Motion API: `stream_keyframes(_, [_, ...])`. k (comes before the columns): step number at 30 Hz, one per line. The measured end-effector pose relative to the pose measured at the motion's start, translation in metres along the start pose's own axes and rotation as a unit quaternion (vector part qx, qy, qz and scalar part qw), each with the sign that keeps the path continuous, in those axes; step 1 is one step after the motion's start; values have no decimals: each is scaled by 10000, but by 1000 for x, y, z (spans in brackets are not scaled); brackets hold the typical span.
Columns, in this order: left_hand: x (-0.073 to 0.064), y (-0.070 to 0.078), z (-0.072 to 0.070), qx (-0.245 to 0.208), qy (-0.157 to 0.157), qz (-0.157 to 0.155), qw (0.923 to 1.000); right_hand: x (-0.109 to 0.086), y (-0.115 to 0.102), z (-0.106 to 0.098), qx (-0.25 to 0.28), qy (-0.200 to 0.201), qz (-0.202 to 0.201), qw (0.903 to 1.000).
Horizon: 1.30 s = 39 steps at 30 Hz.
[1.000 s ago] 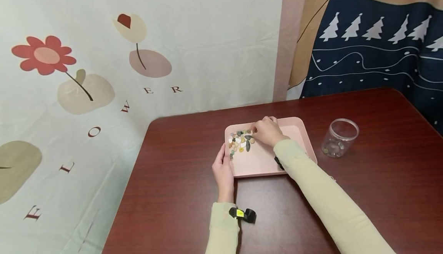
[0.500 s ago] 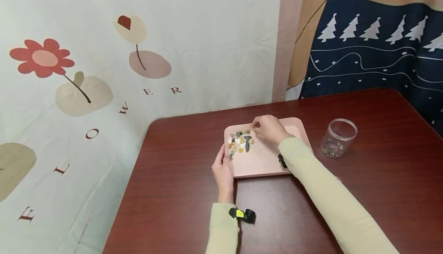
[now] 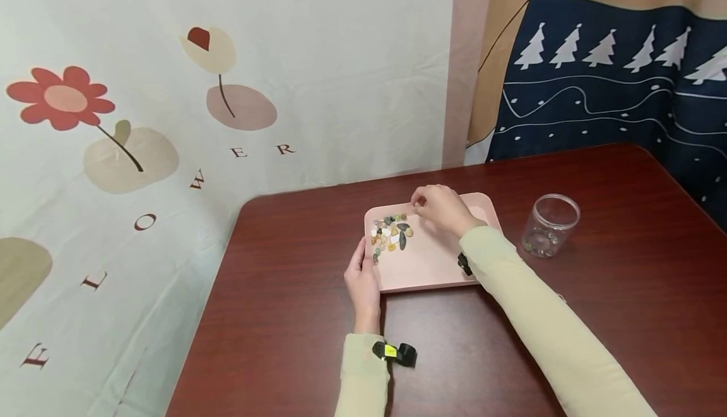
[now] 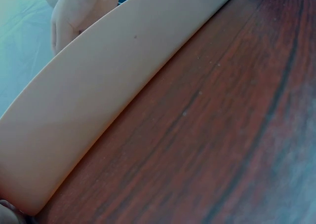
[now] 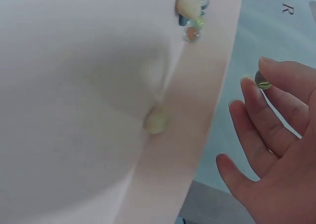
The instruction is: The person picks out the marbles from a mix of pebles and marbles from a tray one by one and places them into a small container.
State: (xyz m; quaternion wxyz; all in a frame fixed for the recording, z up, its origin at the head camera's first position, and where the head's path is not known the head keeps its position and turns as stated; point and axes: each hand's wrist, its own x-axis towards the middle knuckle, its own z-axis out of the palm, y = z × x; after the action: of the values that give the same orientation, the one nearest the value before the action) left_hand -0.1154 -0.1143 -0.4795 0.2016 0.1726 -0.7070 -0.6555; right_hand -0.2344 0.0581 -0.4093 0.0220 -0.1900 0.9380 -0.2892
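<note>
In the head view, my left hand [image 3: 363, 284] holds the left edge of a pink tray [image 3: 431, 272], thumb at the rim and fingers along the outside. My right hand [image 3: 443, 207] is above the tray's far side. The right wrist view shows its thumb and fingertips pinching a small glass marble [image 5: 263, 81], dark with a yellow-green streak. Several mixed pebbles and marbles [image 3: 389, 234] lie grouped in the tray's far left part, two long dark stones [image 3: 402, 240] among them. A pale roundish stone [image 5: 157, 120] sits alone by the tray wall in the right wrist view.
A clear plastic jar [image 3: 551, 224] with several marbles at its bottom stands right of the tray. Both stand on a dark red wooden table [image 3: 284, 265]. Printed cloths [image 3: 341, 76] hang behind the table's back edge.
My right hand has moved up and slightly back from the pebbles toward the tray's far edge. The left hand keeps its hold. The whole head view has shifted slightly.
</note>
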Motion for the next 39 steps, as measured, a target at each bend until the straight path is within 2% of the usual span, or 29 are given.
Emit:
stream_keyframes(13, [-2, 0, -1, -11, 30, 10, 10000, -16, -8, -13, 290, 129, -306, 9990])
stream_keyframes(22, [-2, -1, -1, 1, -55, 30, 10000, -34, -6, -20, 827, 443, -302, 9951])
stream_keyframes(31, [-1, -2, -1, -104, -121, -22, 9999, -51, -4, -25, 1079, 775, -223, 9909])
stream_keyframes(34, [-2, 1, -2, -88, -132, -43, 9999, -57, -4, -25, 1187, 957, -276, 9879])
stream_keyframes(39, [-8, 18, -2, -39, -140, -37, 9999, -66, -4, -28, 1191, 1252, -398, 9841])
